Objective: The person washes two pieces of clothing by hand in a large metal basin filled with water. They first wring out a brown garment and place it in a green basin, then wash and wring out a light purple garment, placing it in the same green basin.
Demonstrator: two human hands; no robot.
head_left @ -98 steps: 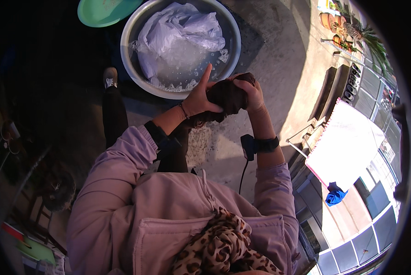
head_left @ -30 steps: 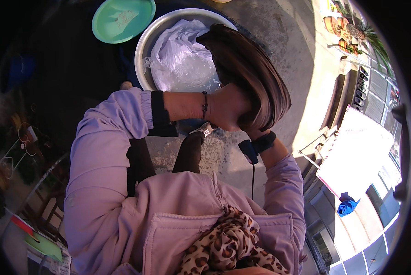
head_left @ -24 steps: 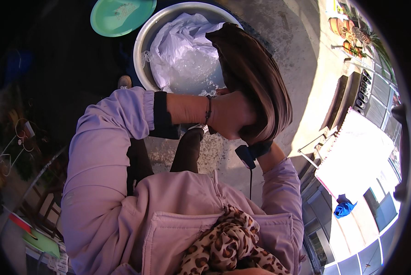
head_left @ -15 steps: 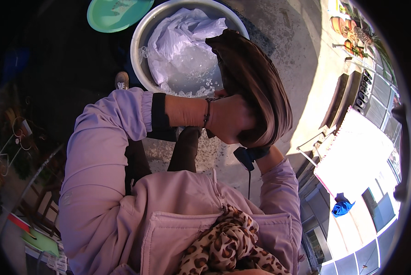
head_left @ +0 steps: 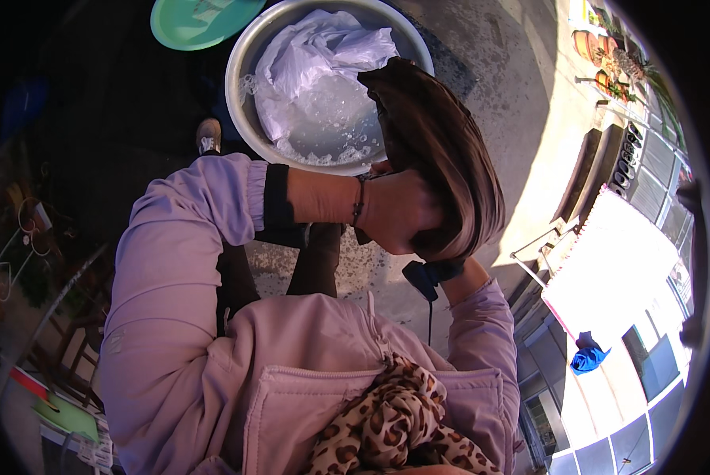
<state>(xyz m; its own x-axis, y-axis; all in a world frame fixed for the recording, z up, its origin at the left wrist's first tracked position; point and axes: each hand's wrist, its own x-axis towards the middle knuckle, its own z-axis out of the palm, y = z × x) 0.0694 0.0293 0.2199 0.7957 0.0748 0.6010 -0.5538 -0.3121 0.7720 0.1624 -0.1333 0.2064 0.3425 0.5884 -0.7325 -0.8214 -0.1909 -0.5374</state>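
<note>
While the left hand (head_left: 402, 214) clasps the dark brown cloth (head_left: 448, 150) with its fingers bent into the folds, the right hand is covered by that cloth (its forearm (head_left: 467, 283), banded in black at the wrist, shows below), so I cannot tell how its fingers stand. The cloth is held up, overlapping the lower-right rim of a metal basin (head_left: 233, 99) containing crumpled pale lilac material (head_left: 323, 47) and foamy water (head_left: 343, 119).
</note>
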